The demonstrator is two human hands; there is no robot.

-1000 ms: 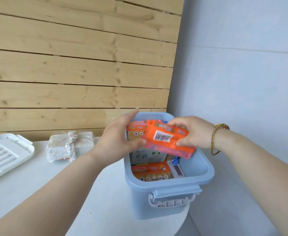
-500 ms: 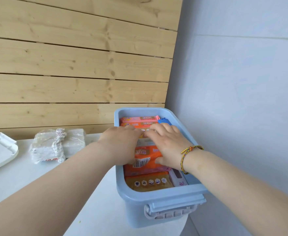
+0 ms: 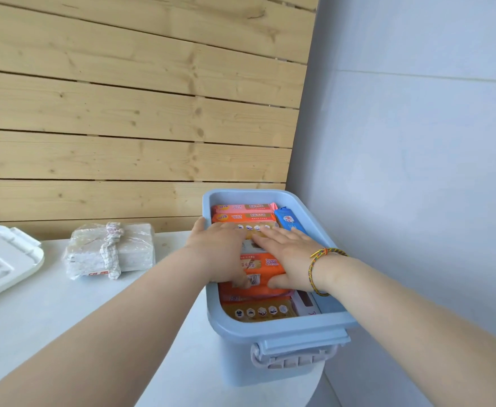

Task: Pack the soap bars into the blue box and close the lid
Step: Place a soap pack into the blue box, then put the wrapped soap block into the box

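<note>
The blue box (image 3: 273, 333) stands open on the right end of the white table, holding several wrapped soap bars. An orange soap pack (image 3: 262, 273) lies flat on top of them in the middle. My left hand (image 3: 220, 251) and my right hand (image 3: 290, 257) both rest palm down on that pack and the bars behind it, fingers spread, thumbs at its near edge. A blue soap bar (image 3: 287, 220) stands at the box's far right. The white lid (image 3: 0, 259) lies at the table's far left.
A clear-wrapped bundle of pale soap blocks (image 3: 110, 251) sits on the white table (image 3: 50, 312) by the wooden slat wall. A grey-blue wall stands close on the right of the box. The table's rounded edge curves just under the box's front handle (image 3: 293, 356).
A second ago both hands held the orange pack above the box. It has since gone down into the box, and the hands now lie flat on it, fingers reaching farther back.
</note>
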